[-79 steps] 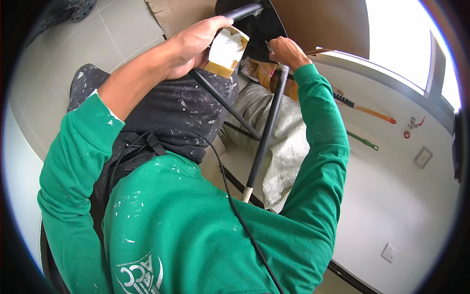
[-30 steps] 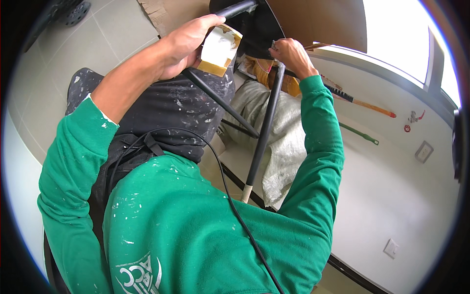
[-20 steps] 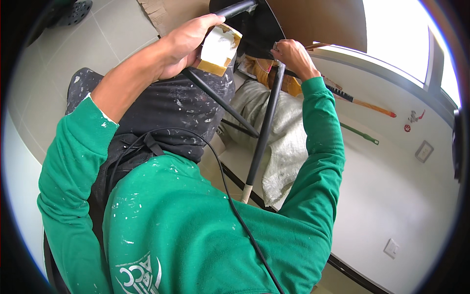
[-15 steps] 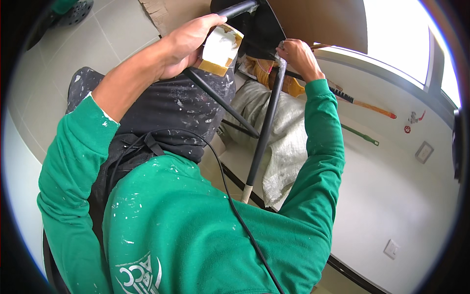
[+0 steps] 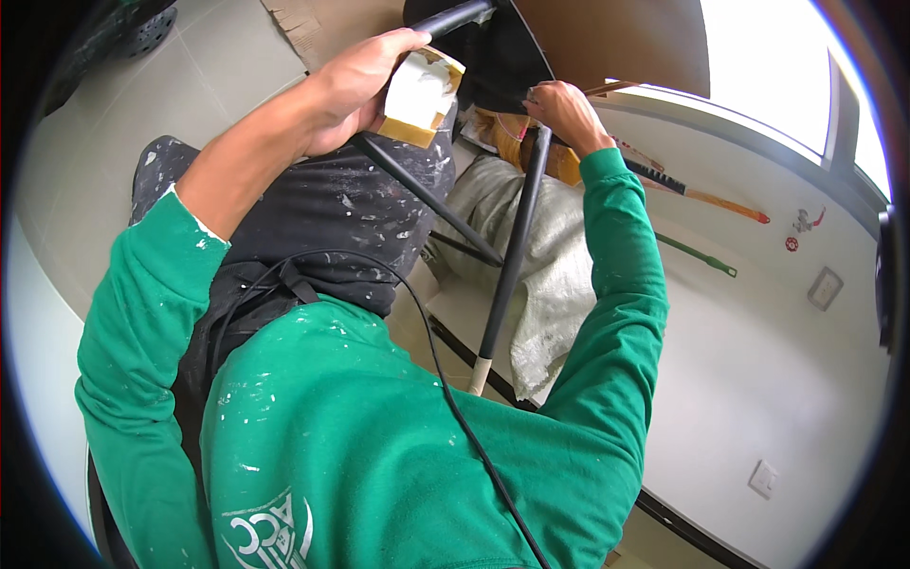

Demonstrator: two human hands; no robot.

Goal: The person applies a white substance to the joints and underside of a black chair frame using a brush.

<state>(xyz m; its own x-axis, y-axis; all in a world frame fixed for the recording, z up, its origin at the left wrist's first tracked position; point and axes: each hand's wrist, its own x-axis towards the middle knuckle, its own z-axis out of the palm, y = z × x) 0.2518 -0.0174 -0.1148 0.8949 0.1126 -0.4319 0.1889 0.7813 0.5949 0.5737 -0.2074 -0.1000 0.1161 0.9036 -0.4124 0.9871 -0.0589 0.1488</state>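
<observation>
My left hand [image 5: 355, 90] is closed round a small squarish piece [image 5: 424, 87], yellow-brown at the edges with a white, patchy face. Its fingertips lie against a black tube [image 5: 455, 19] of an overturned black chair or stool. The dark seat [image 5: 493, 57] shows between my hands. My right hand [image 5: 567, 109] is closed, fingertips pinched beside the seat edge, just above the upper end of a long black leg [image 5: 517, 237]. Something pale shows at those fingertips, too small to name. A second black leg [image 5: 431, 199] slants across to the long one, which ends in a beige tip.
A whitish woven sack [image 5: 550, 275] lies behind the legs. Brushes with an orange-tipped handle [image 5: 725, 207] and a green handle [image 5: 697, 254] rest by the white wall. Brown board [image 5: 626, 38] stands near the window. A black cord [image 5: 427, 322] crosses my front.
My right hand has shifted slightly left, off the leg's upper end. The pale patch seen there before no longer shows on the leg. My left hand has barely moved.
</observation>
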